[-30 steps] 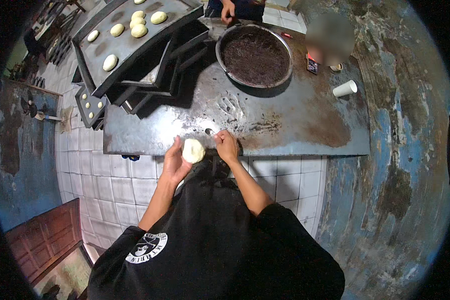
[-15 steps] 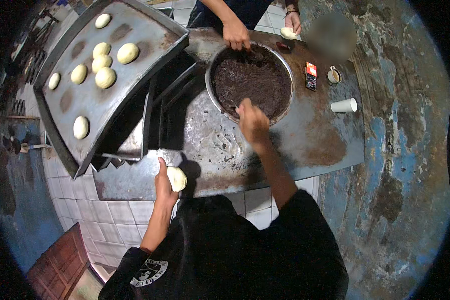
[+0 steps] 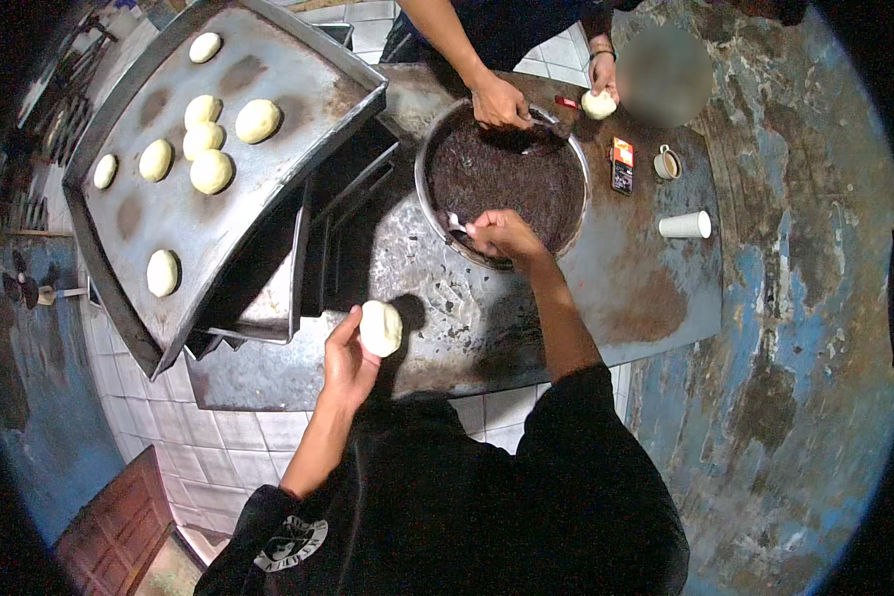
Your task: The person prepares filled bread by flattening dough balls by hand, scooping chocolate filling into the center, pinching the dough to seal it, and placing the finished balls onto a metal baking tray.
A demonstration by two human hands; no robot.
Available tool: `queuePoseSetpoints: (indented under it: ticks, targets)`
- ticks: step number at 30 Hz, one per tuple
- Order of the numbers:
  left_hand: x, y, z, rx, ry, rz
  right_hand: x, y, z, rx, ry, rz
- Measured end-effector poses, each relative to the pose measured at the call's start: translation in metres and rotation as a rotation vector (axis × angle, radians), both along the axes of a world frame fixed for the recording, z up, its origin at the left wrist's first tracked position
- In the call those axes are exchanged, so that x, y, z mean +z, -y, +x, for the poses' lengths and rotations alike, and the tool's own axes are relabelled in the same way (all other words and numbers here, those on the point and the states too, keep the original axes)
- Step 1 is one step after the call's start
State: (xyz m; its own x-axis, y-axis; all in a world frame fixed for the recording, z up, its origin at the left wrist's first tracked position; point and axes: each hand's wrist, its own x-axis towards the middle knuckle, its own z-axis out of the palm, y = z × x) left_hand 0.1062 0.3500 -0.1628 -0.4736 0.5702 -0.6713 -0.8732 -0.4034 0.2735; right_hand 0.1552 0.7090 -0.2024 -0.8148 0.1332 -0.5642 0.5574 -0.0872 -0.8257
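Observation:
My left hand (image 3: 348, 363) holds a pale dough ball (image 3: 380, 329) above the table's near edge, fingers around its left side. At the near rim of a big round metal bowl (image 3: 422, 189), my right hand (image 3: 505, 238) grips what looks like a small spoon (image 3: 456, 223), its light end showing past my fingers. Dark brown crumbly filling (image 3: 507, 179) fills much of the bowl. Across the table a person's hand (image 3: 502, 103) reaches in over the far rim. That person's other hand (image 3: 603, 74) holds another piece of dough (image 3: 598, 104).
A large metal tray (image 3: 298, 74) with several dough balls (image 3: 211, 171) sits tilted on the left, above more stacked trays (image 3: 298, 268). Right of the bowl are a red-and-black phone-like object (image 3: 621, 166), a cup with brown drink (image 3: 668, 162) and a white cup on its side (image 3: 684, 225).
My left hand has brought the dough ball up and right, nearer the bowl. My right hand has turned at the near rim, showing the spoon's light end. The other person's dough moved right and nearer.

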Motion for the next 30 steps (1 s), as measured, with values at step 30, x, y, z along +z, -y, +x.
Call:
queuePoseSetpoints:
  ticks: [30]
  targets:
    - [0.108, 0.068, 0.145, 0.050, -0.282, 0.405, -0.077, 0.268, 0.167, -0.384, -0.716, 0.860]
